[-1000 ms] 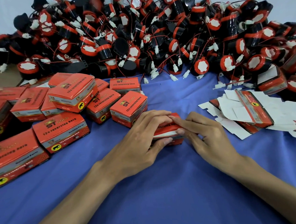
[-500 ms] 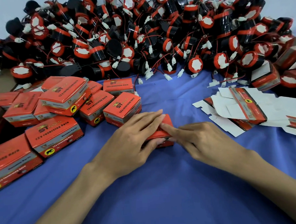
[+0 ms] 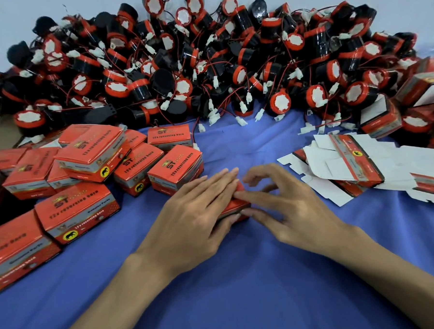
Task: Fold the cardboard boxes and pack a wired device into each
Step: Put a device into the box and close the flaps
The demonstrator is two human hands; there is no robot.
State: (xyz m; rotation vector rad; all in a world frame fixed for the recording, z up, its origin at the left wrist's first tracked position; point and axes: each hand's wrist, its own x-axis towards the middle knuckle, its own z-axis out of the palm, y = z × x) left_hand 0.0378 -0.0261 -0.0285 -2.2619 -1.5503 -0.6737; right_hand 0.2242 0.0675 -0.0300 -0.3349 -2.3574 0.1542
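The box [image 3: 234, 205] sits on the cloth [image 3: 242, 288] at the centre, mostly hidden under our left hand [image 3: 195, 210], whose fingers [image 3: 219, 181] lie straight and together across its top, with the thumb along the near side. Our right hand [image 3: 288, 211] pinches the box's right end between forefinger [image 3: 247, 195] and thumb, the other fingers lifted and apart. We judge this to be the closing of the end flap, and the risks start there. If the tuck goes in crooked, the flap may crease or spring open. If the wire inside has strayed toward that end, which we cannot see, it could get nipped in the fold. Too much weight from the flat hand might dent the lid. If the box slides on the cloth, it could knock the packed boxes [image 3: 176, 166] just to its left. Farther out, the blanks [image 3: 349, 162] lie loosely heaped on the right and the devices [image 3: 205, 64] are tangled at the back, so a hasty reach may drag several along.
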